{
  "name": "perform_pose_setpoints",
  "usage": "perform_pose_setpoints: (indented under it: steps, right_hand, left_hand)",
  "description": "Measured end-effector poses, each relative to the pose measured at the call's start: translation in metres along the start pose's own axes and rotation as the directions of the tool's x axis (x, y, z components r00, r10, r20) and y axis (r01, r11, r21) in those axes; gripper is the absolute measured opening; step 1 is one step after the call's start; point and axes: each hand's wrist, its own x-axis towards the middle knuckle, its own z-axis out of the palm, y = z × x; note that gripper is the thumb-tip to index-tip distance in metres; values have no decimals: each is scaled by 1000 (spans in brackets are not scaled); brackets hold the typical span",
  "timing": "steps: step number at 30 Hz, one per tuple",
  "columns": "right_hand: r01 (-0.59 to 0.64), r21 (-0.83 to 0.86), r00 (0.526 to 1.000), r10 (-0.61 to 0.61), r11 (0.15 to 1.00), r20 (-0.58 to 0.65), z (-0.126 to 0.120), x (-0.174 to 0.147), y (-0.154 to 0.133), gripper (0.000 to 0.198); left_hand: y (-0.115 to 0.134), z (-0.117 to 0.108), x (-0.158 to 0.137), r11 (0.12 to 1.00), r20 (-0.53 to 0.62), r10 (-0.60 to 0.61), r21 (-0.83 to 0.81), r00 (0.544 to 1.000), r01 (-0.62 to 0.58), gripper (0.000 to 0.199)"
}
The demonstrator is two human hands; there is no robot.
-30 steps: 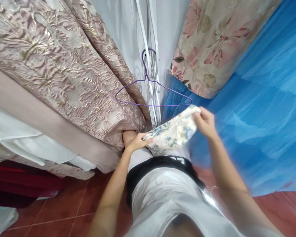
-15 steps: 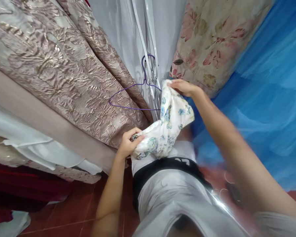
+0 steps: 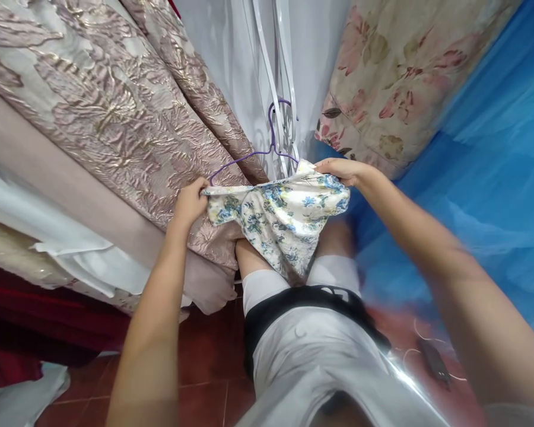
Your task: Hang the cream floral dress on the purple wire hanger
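A white floral garment (image 3: 285, 213) with blue and green flowers is stretched between my two hands, in front of my knees. My left hand (image 3: 190, 204) pinches its upper left corner, close to the left end of a purple hanger (image 3: 244, 158). At the upper right, my right hand (image 3: 345, 169) grips the other corner. The hanger's right arm goes behind or into the cloth there; its lower bar is hidden by the garment. The hanger's hook lies against white metal bars (image 3: 287, 77).
Pink embossed fabric (image 3: 102, 101) hangs on the left, with white cloth (image 3: 84, 237) and dark red cloth (image 3: 48, 320) below. On the right are a cream floral cloth (image 3: 396, 77) and blue fabric (image 3: 485, 196). A dark power strip (image 3: 434, 362) with cables lies on the red tiled floor (image 3: 200, 356).
My left hand has moved up and to the left, drawing the garment's top edge out along the hanger. The cloth now spreads wide and hangs down. My right hand has barely shifted.
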Motion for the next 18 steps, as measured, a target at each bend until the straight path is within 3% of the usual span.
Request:
perform_pose_setpoints:
  steps: [4,7,9,11,13,18]
  right_hand:
    - [15,-138,998,-23,990,-53,-4,-5,-6,39]
    - [-15,-214,982,-25,977,-185,-4,-13,-7,40]
    - [21,-236,957,-88,971,-277,2,-24,-4,37]
    - [120,-278,902,-222,953,-371,10,-43,4,39]
    - [217,-350,828,-362,911,-428,19,-65,16,41]
    - [215,-489,719,-476,845,-507,25,-96,26,43]
  left_hand:
    - [45,13,43,979,-185,40,-189,982,-75,15]
    - [87,20,50,933,-120,162,-306,980,-191,36]
    - [101,23,44,917,-68,221,-327,973,-231,57]
    - [99,26,34,922,-55,220,-314,974,-226,60]
    - [87,31,24,938,-37,202,-281,979,-204,45]
    - [71,34,15,968,-104,162,-175,981,-178,23]
